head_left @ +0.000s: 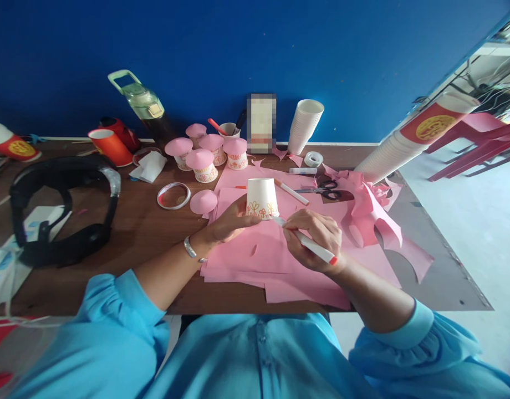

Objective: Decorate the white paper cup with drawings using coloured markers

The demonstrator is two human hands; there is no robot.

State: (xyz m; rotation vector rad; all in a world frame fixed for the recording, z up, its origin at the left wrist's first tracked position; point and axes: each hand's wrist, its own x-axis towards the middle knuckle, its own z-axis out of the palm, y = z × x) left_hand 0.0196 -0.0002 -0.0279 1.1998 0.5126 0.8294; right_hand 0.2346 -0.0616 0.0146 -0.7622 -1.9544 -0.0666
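My left hand grips a white paper cup upside down above the pink paper sheets. Red and yellow-green flowers are drawn around the cup's lower band. In my right hand is a white marker with a red end, its tip at the cup's lower right edge. Behind the cup lies another white marker with an orange end. Several decorated cups wearing pink paper cones stand farther back, and a loose pink cone lies left of my left hand.
Black scissors and pink scraps lie to the right. Stacked white cups, a tape roll and a bottle stand near the blue wall. A tape ring and a black headband-like device are on the left.
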